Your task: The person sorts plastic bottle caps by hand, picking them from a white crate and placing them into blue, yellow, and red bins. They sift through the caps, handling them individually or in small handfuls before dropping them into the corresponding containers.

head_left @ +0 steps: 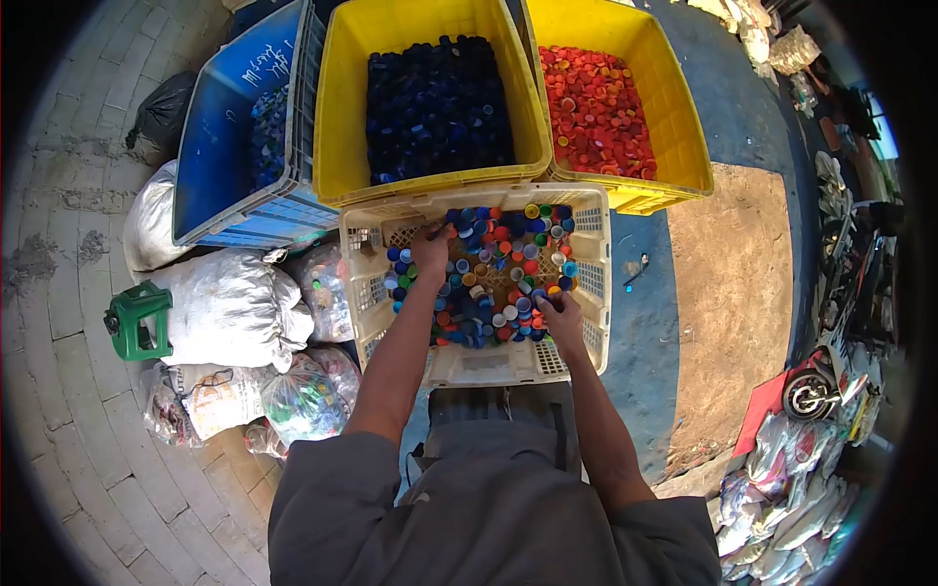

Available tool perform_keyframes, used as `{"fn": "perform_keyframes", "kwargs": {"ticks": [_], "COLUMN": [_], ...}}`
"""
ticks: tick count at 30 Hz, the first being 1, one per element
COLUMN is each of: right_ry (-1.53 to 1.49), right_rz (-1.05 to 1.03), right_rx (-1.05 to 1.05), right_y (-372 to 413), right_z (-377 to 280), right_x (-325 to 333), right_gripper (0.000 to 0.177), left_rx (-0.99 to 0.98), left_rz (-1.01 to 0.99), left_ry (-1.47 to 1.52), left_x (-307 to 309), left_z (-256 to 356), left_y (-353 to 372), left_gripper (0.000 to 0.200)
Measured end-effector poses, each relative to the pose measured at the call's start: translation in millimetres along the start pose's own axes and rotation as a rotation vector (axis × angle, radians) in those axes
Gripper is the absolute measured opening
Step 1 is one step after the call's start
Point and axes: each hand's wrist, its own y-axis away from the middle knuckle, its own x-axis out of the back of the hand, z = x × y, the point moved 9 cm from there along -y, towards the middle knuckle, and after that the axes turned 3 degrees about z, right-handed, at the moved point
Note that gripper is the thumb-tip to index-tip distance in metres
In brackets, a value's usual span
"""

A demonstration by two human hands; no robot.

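Observation:
In front of me a white plastic crate (357,283) with lattice sides holds loose plastic bottle caps (501,234) of mixed colours, blue, red, white, green and yellow. My left hand (430,252) reaches into its left half, fingers pinched together beside dark blue and red caps; what they hold, if anything, is too small to make out. Over the right side of the crate is my right hand (562,320), its thumb and fingertips closed around a blue bottle cap (554,291). Part of the crate's bare floor shows between the caps.
Behind the crate stand a yellow bin (342,98) of dark blue caps, another yellow bin (684,127) of red caps, and a blue bin (210,146) with mixed caps. White sacks (225,303) and a green jerrycan (140,322) are at left. Bags (791,498) are piled at right.

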Motion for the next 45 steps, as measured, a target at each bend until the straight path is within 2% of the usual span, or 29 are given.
{"fn": "perform_keyframes", "kwargs": {"ticks": [2,5,8,12,17,20,23,26,29,32,33,35,38,39,42,45], "right_ry": [-0.111,-0.098,-0.131,-0.132,-0.176,-0.199,-0.183,-0.230,-0.421,-0.758,-0.827,-0.910,-1.020,-1.054,-1.075,-1.082], "right_rz": [-0.003,-0.019,-0.016,-0.010,0.035,0.044,0.039,0.001,-0.064,-0.167,-0.218,-0.305,-0.331,-0.322,-0.314,-0.309], "right_rx": [-0.070,-0.096,-0.102,-0.130,-0.093,-0.069,-0.036,-0.046,-0.139,-0.128,-0.161,-0.167,-0.207,-0.222,-0.219,-0.222], "right_y": [25,46,56,60,51,46,45,53,55,54,58,55,53,51,48,52], "right_z": [-6,-3,12,6,-11,-18,-19,-28,-24,-36,-48,-64,-77,-80,-83,-82], "right_x": [-1,1,4,6,10,9,7,1,-9,-24,-29,-40,-51,-53,-48,-35], "right_gripper": [0.018,0.019,0.020,0.016,0.019,0.019,0.019,0.019,0.013,0.011,0.022,0.025,0.030,0.033,0.035,0.034], "left_rx": [-0.012,-0.034,-0.020,-0.080,-0.270,-0.527,-0.566,-0.631,-0.462,-0.043,0.026,0.166,0.272,0.234,0.054,-0.215], "left_rz": [0.022,-0.067,0.088,0.140,0.161,0.225,0.234,0.116,-0.045,-0.458,-0.461,-0.470,-0.305,-0.263,-0.307,-0.377], "left_ry": [-0.126,-0.436,-0.433,-0.418,-0.583,-0.698,-0.739,-0.563,-0.126,0.513,0.614,0.817,0.618,0.469,0.133,-0.225], "left_x": [-8,-30,-25,-27,-30,-33,-28,-26,-10,-6,0,3,3,2,-13,-35], "left_z": [12,7,10,10,15,31,43,44,47,45,43,40,-5,-17,-26,-21], "left_y": [-9,-30,-24,-21,-15,-1,9,10,32,70,80,99,91,88,88,98], "left_gripper": [0.043,0.052,0.056,0.051,0.044,0.040,0.036,0.033,0.026,0.017,0.015,0.012,0.011,0.013,0.020,0.028]}}
